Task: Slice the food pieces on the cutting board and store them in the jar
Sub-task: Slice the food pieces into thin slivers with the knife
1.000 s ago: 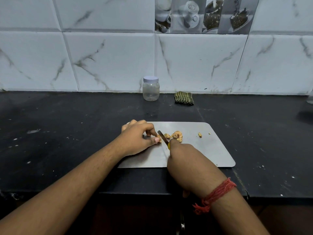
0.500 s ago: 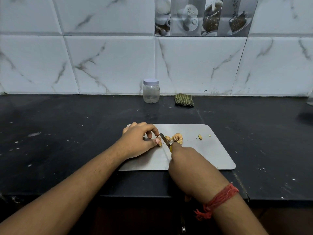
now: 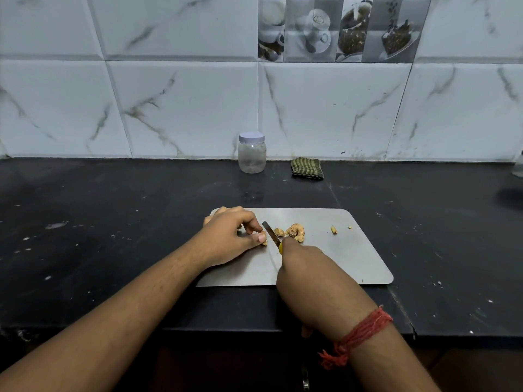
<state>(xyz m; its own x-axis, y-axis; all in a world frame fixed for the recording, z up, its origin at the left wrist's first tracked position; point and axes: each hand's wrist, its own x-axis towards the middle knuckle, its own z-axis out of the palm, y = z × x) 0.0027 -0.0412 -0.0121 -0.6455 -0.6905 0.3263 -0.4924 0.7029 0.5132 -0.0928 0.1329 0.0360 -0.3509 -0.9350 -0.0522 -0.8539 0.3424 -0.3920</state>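
Food piece (image 3: 264, 242) stays pinched by left hand (image 3: 230, 236); right hand (image 3: 308, 274) still grips knife (image 3: 272, 232).

Matt grey metal board (image 3: 339, 256) under my hands; speckled black stone counter (image 3: 113, 222); at twelve o'clock, clear plastic jar (image 3: 252, 157), glossy marble tiles (image 3: 184, 108).

Barely anything's different from a second ago: the knife (image 3: 271, 232) in the right hand (image 3: 310, 274) sits a touch farther from the left hand's (image 3: 230, 236) thumb, with a sliver of board showing between the blade and the piece pinned there. The right hand itself has slid slightly nearer and rightward, so more of the yellow handle peeks out above the knuckles.
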